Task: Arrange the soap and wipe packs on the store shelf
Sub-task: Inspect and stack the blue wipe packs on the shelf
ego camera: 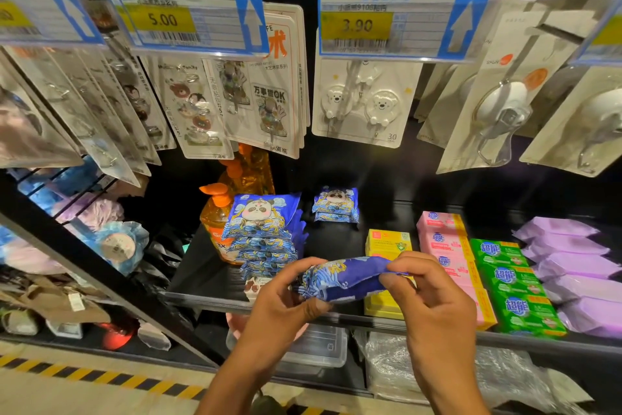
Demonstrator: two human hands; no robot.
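Both hands pinch one soft blue wave-printed wipe pack point(346, 276) by its ends, left hand point(286, 296) and right hand point(434, 300) curled on it over the front lip of the black store shelf point(198, 266). The step looks like placing; next it probably needs standing against the leaning row of blue panda-printed packs point(266, 236) just beyond the left hand. I count roughly six there, two stacked blue packs point(335, 206) further back, two yellow soap boxes point(387, 243) behind the right hand, and to its right about four pink soap bars point(441, 239), three green soap bars point(505, 276) and five lilac packs point(572, 266).

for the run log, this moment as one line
left hand: grips blue wipe pack | right hand: pinches its other end | pack: held above shelf front | blue pack stack: behind left hand
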